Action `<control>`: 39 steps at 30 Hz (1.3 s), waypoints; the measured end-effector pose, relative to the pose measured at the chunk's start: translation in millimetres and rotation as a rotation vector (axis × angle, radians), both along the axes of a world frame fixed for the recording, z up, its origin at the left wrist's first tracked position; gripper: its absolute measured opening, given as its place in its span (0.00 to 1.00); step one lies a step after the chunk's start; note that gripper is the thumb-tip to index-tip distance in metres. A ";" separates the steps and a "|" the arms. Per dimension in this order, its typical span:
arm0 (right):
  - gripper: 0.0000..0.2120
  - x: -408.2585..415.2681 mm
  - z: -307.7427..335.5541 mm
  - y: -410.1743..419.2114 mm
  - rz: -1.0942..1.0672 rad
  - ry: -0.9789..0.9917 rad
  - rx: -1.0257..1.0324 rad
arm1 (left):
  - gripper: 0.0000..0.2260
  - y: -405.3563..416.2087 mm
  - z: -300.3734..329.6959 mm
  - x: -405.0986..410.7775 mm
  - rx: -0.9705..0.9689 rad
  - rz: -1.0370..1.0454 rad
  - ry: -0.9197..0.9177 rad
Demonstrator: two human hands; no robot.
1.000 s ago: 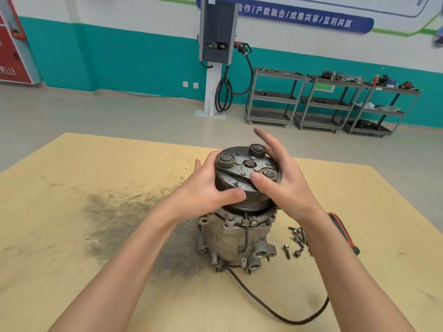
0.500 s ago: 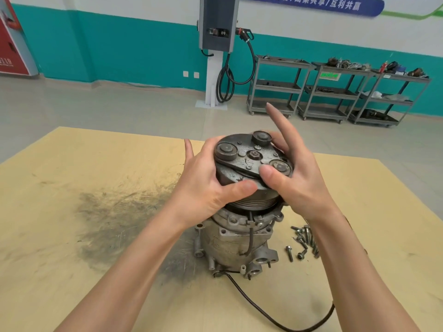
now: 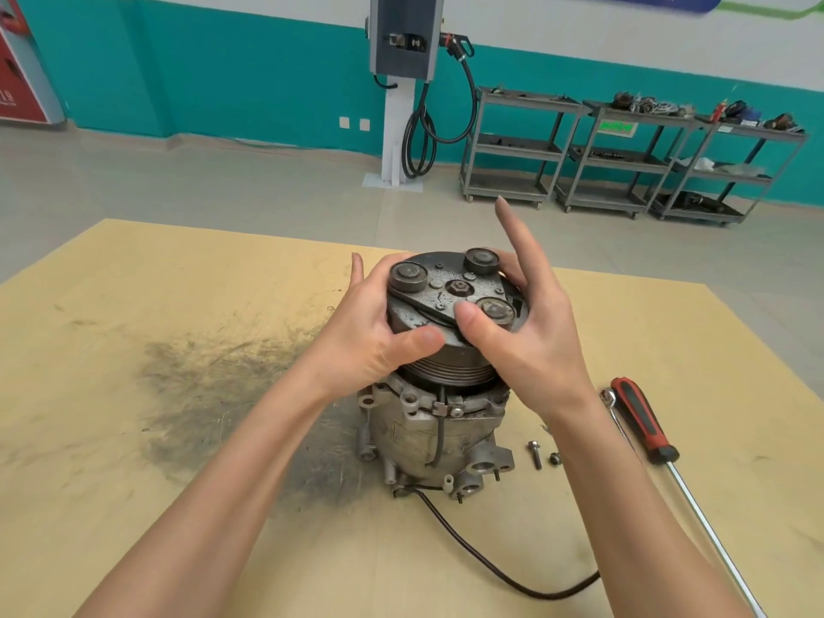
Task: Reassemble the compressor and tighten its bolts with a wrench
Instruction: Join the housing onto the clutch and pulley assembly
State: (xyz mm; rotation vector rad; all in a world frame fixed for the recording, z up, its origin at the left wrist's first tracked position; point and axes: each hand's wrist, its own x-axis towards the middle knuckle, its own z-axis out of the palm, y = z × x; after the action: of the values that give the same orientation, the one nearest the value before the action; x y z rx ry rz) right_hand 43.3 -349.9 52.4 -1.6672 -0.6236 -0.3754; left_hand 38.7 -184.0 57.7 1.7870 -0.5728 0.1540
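Observation:
A grey metal compressor stands upright on the yellow table. Its dark round clutch pulley sits on top, with three round bosses and a centre nut. My left hand grips the pulley's left rim, thumb across the front edge. My right hand holds the right rim, its thumb on the top face and its index finger raised straight. Loose bolts lie to the compressor's right, partly hidden by my right forearm. A wrench with a red and black handle lies further right.
A black cable runs from the compressor's base toward the near right. A dark grime smear covers the table left of the compressor. Beyond the table stand a charging post and metal shelf carts.
The view tipped down and shifted, so the wrench handle shows fully. My right thumb slid onto the pulley's top face and my right index finger lifted higher. Both hands stay on the pulley.

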 end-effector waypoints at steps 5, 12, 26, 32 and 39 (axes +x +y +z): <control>0.42 -2.4 -1.4 4.2 -0.053 0.001 0.010 | 0.42 2.1 -4.3 2.9 -0.071 -0.048 0.045; 0.43 -3.6 -1.0 5.8 -0.068 -0.008 0.015 | 0.42 3.3 -7.4 2.5 -0.111 -0.016 0.068; 0.45 5.6 2.4 2.4 0.042 0.024 0.022 | 0.43 -3.1 -22.2 4.1 -0.171 0.121 0.008; 0.45 9.5 12.5 -0.7 0.089 -0.044 0.025 | 0.42 -4.4 -14.0 4.3 -0.201 0.132 -0.037; 0.45 10.1 9.4 -3.1 0.139 -0.049 0.025 | 0.45 -7.7 -14.5 -1.1 -0.186 0.137 -0.064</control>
State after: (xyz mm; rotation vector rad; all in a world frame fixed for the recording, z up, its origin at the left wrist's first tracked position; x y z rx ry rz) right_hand 53.4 -353.0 61.8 -1.5843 -0.7641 -0.3230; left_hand 37.6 -191.7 43.1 1.6447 -0.4656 0.3487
